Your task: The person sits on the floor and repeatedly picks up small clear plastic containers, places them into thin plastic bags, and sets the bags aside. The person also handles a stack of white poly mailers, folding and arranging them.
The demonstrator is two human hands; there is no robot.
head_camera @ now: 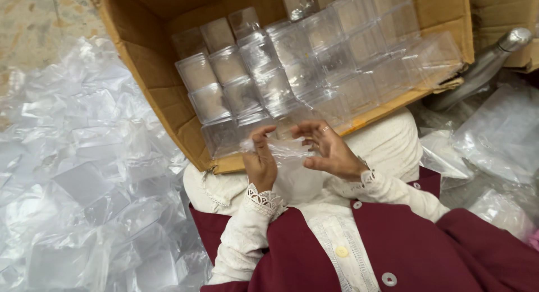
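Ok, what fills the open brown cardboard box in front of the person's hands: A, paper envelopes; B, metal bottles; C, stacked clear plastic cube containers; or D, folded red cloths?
C: the open brown cardboard box holds rows of stacked clear plastic cube containers, just beyond both hands.

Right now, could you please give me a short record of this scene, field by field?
Left hand: left hand pinches a clear plastic bag
Right hand: right hand holds the same bag's other side, fingers spread
Box: cardboard box tipped toward the person, resting on the lap
Contents: clear square containers stacked in rows
Left side: heap of clear plastic bags
Right side: metal bottle lying beside the box
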